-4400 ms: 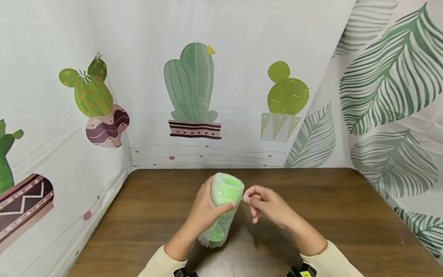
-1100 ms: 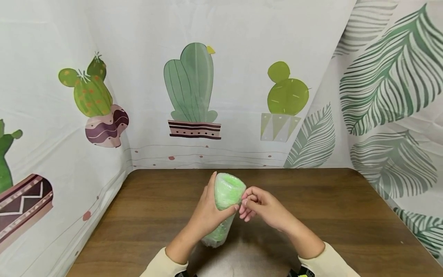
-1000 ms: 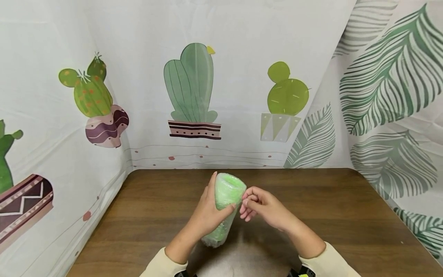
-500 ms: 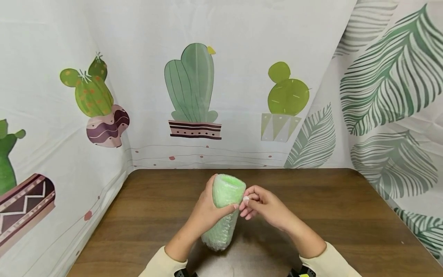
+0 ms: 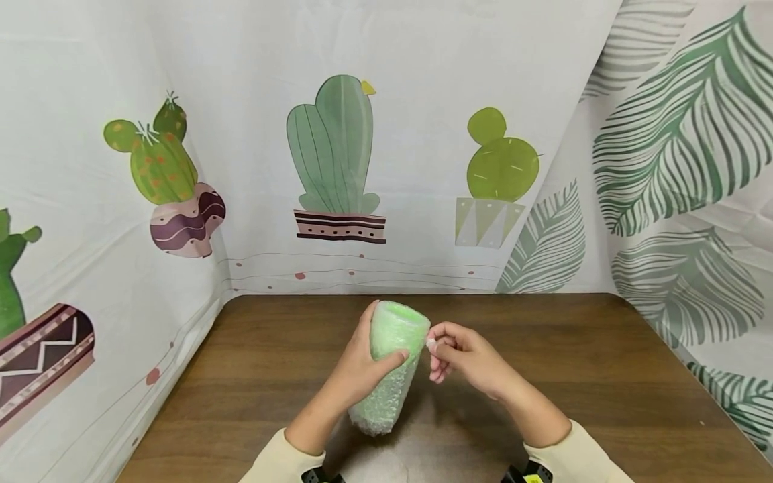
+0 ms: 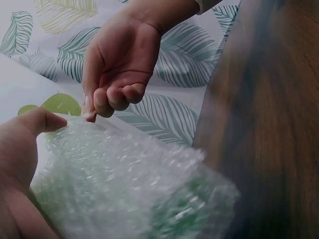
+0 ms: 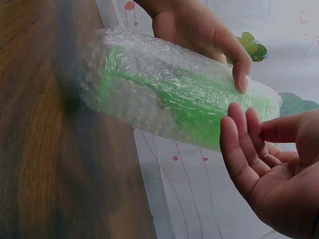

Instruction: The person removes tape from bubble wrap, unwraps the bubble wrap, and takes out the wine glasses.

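A green cylindrical object wrapped in bubble wrap (image 5: pixel 389 376) is held tilted above the wooden table, its rim toward the back. My left hand (image 5: pixel 356 365) grips it from the left, thumb across the front. At the upper right edge, my right hand (image 5: pixel 468 355) pinches a small whitish bit between thumb and index finger. In the left wrist view my right hand (image 6: pixel 122 64) has its fingertips at the wrap's edge, other fingers curled. The right wrist view shows the wrap (image 7: pixel 164 89) with green beneath, and my left hand's thumb on it. What lies inside is hidden.
The brown wooden table (image 5: pixel 290 322) lies beneath both hands. Behind it and at the sides hangs a white cloth (image 5: pixel 417 134) printed with cacti and leaves. Cream sleeves with black wrist devices show at the bottom edge.
The wrapped cylinder has turned in my left hand, and its lower part looks paler than a second ago. My right hand has shifted slightly right, away from my left thumb.
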The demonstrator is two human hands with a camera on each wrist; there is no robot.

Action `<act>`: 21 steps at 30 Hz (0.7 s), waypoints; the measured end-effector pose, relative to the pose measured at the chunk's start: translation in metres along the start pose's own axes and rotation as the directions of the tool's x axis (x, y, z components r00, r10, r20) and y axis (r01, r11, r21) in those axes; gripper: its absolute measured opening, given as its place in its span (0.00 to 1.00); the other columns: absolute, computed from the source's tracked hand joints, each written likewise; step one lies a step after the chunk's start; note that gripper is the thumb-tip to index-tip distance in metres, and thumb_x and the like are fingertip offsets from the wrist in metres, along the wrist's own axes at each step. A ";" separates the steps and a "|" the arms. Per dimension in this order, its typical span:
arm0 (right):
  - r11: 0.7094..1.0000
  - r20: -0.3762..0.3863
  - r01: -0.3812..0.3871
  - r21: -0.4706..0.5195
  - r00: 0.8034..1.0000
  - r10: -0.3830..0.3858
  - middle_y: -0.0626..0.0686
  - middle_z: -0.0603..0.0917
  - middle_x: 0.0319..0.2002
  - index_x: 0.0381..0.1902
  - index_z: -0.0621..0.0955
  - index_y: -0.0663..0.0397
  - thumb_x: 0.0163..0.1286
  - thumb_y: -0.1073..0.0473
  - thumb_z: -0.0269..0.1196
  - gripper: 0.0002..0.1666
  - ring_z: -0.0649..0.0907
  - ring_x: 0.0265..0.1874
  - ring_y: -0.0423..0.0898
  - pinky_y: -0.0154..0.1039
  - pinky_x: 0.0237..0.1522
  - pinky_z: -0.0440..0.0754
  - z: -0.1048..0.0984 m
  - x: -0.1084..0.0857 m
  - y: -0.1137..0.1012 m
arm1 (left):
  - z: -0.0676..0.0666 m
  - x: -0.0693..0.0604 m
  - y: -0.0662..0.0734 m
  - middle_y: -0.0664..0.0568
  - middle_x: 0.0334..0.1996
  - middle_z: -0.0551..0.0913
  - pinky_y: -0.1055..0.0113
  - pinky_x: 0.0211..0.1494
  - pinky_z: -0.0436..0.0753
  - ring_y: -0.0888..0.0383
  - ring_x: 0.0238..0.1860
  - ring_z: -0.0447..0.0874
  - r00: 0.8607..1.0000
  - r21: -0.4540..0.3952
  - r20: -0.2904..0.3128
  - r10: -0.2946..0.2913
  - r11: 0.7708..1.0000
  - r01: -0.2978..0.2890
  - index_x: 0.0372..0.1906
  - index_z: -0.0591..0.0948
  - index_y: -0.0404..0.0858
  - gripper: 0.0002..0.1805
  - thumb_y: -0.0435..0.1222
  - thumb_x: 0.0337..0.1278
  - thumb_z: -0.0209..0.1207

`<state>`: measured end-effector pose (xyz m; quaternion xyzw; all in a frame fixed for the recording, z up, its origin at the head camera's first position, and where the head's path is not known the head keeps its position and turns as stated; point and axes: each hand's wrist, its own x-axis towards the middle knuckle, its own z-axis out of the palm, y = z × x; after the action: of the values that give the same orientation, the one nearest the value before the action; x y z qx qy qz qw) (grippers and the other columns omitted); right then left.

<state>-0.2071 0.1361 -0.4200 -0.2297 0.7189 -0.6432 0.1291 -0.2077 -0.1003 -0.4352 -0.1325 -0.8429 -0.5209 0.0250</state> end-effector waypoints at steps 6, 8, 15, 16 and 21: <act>1.000 0.004 -0.013 0.018 1.000 0.013 0.57 0.80 0.31 0.48 0.73 0.66 0.79 0.63 0.53 0.10 0.88 0.31 0.51 0.47 0.36 0.89 0.001 0.001 0.001 | 0.003 0.000 0.001 0.48 0.74 0.66 0.46 0.62 0.77 0.48 0.63 0.74 0.998 0.029 -0.065 -0.001 1.000 0.003 0.80 0.53 0.53 0.55 0.53 0.49 0.71; 1.000 0.001 -0.012 0.016 1.000 0.012 0.57 0.80 0.31 0.47 0.72 0.68 0.78 0.64 0.53 0.09 0.88 0.31 0.50 0.46 0.36 0.89 0.002 0.001 0.000 | 0.004 0.000 0.001 0.47 0.72 0.67 0.48 0.60 0.78 0.49 0.61 0.75 0.997 0.035 -0.078 0.000 0.999 0.003 0.79 0.55 0.53 0.54 0.54 0.49 0.71; 1.000 0.008 -0.009 0.013 1.000 0.008 0.58 0.79 0.29 0.46 0.70 0.74 0.76 0.66 0.52 0.11 0.88 0.30 0.51 0.45 0.35 0.88 0.006 0.001 -0.002 | 0.003 0.000 0.000 0.44 0.68 0.69 0.51 0.55 0.81 0.49 0.56 0.77 0.992 0.066 -0.125 0.004 0.998 0.004 0.78 0.58 0.50 0.54 0.56 0.47 0.72; 1.000 0.003 -0.012 0.012 1.000 0.012 0.57 0.79 0.28 0.46 0.70 0.74 0.76 0.65 0.54 0.12 0.88 0.29 0.51 0.45 0.34 0.88 0.007 0.001 -0.002 | 0.003 0.000 0.000 0.44 0.68 0.69 0.51 0.55 0.80 0.49 0.56 0.77 0.992 0.065 -0.123 0.004 0.998 0.004 0.78 0.57 0.50 0.54 0.56 0.48 0.72; 1.000 -0.004 -0.027 -0.004 1.000 0.027 0.55 0.80 0.26 0.45 0.70 0.73 0.76 0.61 0.59 0.16 0.87 0.26 0.49 0.45 0.32 0.88 0.007 0.001 0.001 | 0.003 -0.001 0.002 0.44 0.68 0.69 0.54 0.53 0.81 0.50 0.54 0.77 0.994 0.061 -0.113 0.006 0.998 0.001 0.78 0.57 0.49 0.54 0.56 0.48 0.71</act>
<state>-0.2049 0.1291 -0.4216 -0.2190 0.7234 -0.6405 0.1358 -0.2061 -0.0972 -0.4354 -0.1029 -0.8555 -0.5015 0.0772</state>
